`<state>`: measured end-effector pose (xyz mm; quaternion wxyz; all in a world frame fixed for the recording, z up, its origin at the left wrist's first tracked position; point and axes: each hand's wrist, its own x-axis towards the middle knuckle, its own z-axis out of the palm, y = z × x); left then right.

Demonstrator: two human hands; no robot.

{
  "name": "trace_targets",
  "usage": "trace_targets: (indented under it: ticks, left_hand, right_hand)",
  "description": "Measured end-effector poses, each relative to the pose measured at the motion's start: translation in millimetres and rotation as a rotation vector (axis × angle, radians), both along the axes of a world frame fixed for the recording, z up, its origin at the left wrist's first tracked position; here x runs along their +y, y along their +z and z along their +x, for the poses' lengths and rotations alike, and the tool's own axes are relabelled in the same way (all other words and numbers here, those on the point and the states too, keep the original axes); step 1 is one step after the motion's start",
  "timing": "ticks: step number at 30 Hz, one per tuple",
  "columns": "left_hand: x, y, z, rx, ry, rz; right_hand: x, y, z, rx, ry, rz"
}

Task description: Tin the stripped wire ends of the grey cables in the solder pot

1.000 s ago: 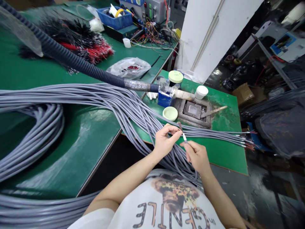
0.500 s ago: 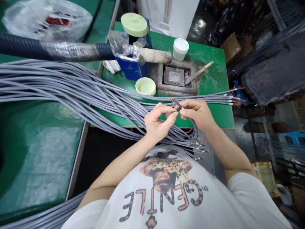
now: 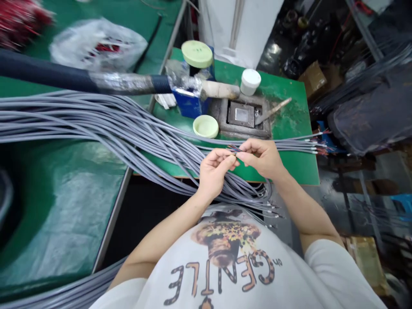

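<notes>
Wires [image 3: 234, 148], thin and many-coloured, show between the left hand [image 3: 213, 171] and right hand [image 3: 263, 159], above the near edge of the small green table [image 3: 299, 172]. As I read it from my end, both hands are pinching them, thumb against fingers; I cannot tell exactly where each grip sits. Forearms cross that edge, and green tabletop stretches right of the right hand to the corner. A dark gap [image 3: 151, 206] drops away between the shirt [image 3: 277, 274] and the large green table [image 3: 71, 184].

I count one metal tray [image 3: 240, 130], one stick-handled tool [image 3: 273, 112] resting on it, one white jar [image 3: 250, 83], one pale-green dish [image 3: 206, 127], one pale-green lid [image 3: 197, 53], one blue box [image 3: 189, 104], one dark hose [image 3: 41, 72] and one plastic bag [image 3: 74, 47]. Grey cables [image 3: 106, 113], too many to count, run across both tables.

The small tabletop is stained around the tray. Beyond it I see a white pillar [image 3: 219, 21] and, further right, a cardboard box [image 3: 313, 79].
</notes>
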<state>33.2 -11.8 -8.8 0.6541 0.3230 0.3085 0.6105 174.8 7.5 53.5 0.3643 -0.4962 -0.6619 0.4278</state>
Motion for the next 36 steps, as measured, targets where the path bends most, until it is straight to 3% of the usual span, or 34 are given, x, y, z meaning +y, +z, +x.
trace_targets:
  ticks: [4, 9, 13, 16, 26, 32, 36]
  left_hand:
    - [0, -3.6, -17, 0.185, 0.065, 0.077]
    - [0, -19.7, -35, 0.648, 0.285, 0.409]
    - [4, -35.9, -37, 1.025, 0.286, 0.709]
    - [6, -42.3, -35, 1.199, 0.279, 0.837]
    - [8, -45.2, -38, 1.225, 0.308, 0.886]
    - [8, -47.0, -37, 1.22, 0.298, 0.879]
    - [8, -47.9, -38, 1.211, 0.302, 0.875]
  right_hand:
    - [27, -4.7, -5, -0.018, -0.037, -0.034]
    - [68, -7.3, -15, -0.146, -0.019, -0.029]
    - [101, -15.7, -25, -0.298, 0.051, -0.005]
    - [122, -23.8, -35, -0.429, 0.098, 0.005]
    - [148, -32.0, -73, -0.919, 0.17, 0.121]
    - [151, -38.5, -77, -0.98, 0.179, 0.122]
    - [149, -28.0, -68, -0.945, 0.174, 0.152]
